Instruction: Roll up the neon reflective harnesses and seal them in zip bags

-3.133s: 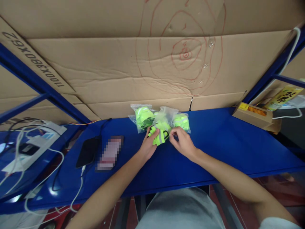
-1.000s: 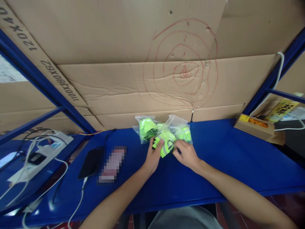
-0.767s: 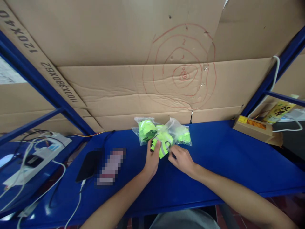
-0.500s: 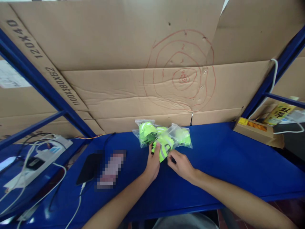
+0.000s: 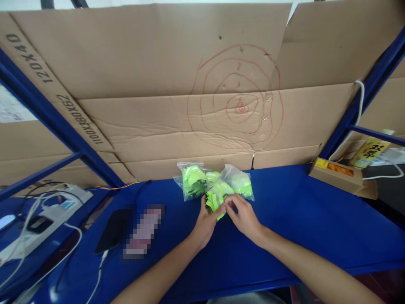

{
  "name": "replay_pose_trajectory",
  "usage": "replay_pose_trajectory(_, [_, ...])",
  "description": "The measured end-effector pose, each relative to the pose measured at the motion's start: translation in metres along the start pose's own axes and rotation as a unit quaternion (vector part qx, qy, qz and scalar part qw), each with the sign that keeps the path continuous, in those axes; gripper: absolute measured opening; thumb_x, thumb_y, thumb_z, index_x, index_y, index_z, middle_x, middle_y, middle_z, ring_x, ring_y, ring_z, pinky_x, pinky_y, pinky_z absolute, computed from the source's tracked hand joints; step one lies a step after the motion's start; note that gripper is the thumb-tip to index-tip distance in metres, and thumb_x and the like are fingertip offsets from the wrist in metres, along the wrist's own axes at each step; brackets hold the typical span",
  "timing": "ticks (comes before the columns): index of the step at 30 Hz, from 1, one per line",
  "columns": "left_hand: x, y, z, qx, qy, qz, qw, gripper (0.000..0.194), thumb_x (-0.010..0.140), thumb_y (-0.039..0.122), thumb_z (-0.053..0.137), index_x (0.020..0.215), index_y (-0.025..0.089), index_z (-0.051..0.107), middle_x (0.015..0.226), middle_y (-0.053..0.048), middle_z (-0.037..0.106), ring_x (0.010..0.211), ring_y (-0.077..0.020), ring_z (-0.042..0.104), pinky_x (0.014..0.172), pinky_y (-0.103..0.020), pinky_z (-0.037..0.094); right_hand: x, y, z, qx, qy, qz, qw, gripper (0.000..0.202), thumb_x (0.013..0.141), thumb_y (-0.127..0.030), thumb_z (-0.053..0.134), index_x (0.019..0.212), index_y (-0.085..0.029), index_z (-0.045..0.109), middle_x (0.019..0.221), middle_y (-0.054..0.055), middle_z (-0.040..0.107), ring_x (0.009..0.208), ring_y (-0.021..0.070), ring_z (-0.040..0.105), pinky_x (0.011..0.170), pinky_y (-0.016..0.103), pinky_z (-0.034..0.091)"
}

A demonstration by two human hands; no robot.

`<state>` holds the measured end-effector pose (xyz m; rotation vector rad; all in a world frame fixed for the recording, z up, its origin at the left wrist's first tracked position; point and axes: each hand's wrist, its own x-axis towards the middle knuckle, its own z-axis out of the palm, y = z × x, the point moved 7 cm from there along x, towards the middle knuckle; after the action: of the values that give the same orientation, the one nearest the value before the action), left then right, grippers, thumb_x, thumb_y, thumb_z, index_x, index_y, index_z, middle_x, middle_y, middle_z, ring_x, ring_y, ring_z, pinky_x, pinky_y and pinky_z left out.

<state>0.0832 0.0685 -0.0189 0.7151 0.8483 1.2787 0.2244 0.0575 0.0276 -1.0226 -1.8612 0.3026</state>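
Note:
Between my hands is a folded neon-yellow reflective fabric piece (image 5: 214, 199) with grey stripes. My left hand (image 5: 206, 221) is closed round its near left side, thumb across the front. The fingers of my right hand (image 5: 242, 213) pinch its right edge, close to the left thumb; the exact spot under the fingertips is hidden. Just behind lie a clear plastic bag (image 5: 193, 182) with the same yellow fabric inside, on the left, and another clear bag (image 5: 243, 182) on the right. More yellow fabric (image 5: 211, 175) shows between the bags.
A blue table (image 5: 284, 215) meets a cardboard wall (image 5: 158, 122) with red rings drawn on it. To the left are a black phone (image 5: 113, 230) on a white cable, a blurred-out item (image 5: 144, 232) and a power strip (image 5: 60, 215). A small cardboard box (image 5: 335, 175) and a yellow bottle (image 5: 369, 148) stand right.
My left thumb has moved down and right across the fabric, towards my right fingers. My right hand has risen slightly and closed in on the edge. The camera view has shifted a little.

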Motion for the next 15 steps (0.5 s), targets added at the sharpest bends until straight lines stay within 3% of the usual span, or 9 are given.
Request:
replay_pose_trajectory(5, [0.006, 0.001, -0.004, 0.057, -0.026, 0.045, 0.997, 0.089, 0.074, 0.031, 0.095, 0.147, 0.029, 0.043, 0.145, -0.009, 0.065, 0.134, -0.0227, 0.063, 0.117, -0.035, 0.047, 0.0, 0.004, -0.004, -0.011, 0.004, 0.001, 1.0, 0.01, 0.103, -0.025, 0.061, 0.111, -0.02, 0.063, 0.091, 0.003, 0.068, 0.075, 0.0156, 0.068, 0.071, 0.027, 0.056])
replay_pose_trajectory(13, [0.009, 0.004, -0.005, 0.119, -0.037, 0.096, 0.988, 0.082, 0.08, 0.038, 0.089, 0.148, 0.028, 0.046, 0.148, -0.01, 0.062, 0.138, -0.0265, 0.06, 0.115, -0.036, 0.049, -0.002, -0.003, -0.007, -0.049, -0.014, -0.059, 0.997, 0.01, 0.103, -0.021, 0.056, 0.099, -0.02, 0.066, 0.09, 0.004, 0.072, 0.078, 0.018, 0.071, 0.071, 0.029, 0.053])
replay_pose_trajectory(15, [0.011, 0.01, -0.008, 0.181, -0.034, 0.133, 0.974, 0.079, 0.083, 0.038, 0.085, 0.15, 0.027, 0.045, 0.149, -0.011, 0.061, 0.135, -0.0273, 0.062, 0.113, -0.038, 0.05, -0.001, -0.005, -0.006, -0.051, -0.031, -0.091, 0.994, 0.012, 0.103, -0.02, 0.055, 0.095, -0.021, 0.065, 0.087, 0.004, 0.071, 0.078, 0.0183, 0.07, 0.073, 0.029, 0.054])
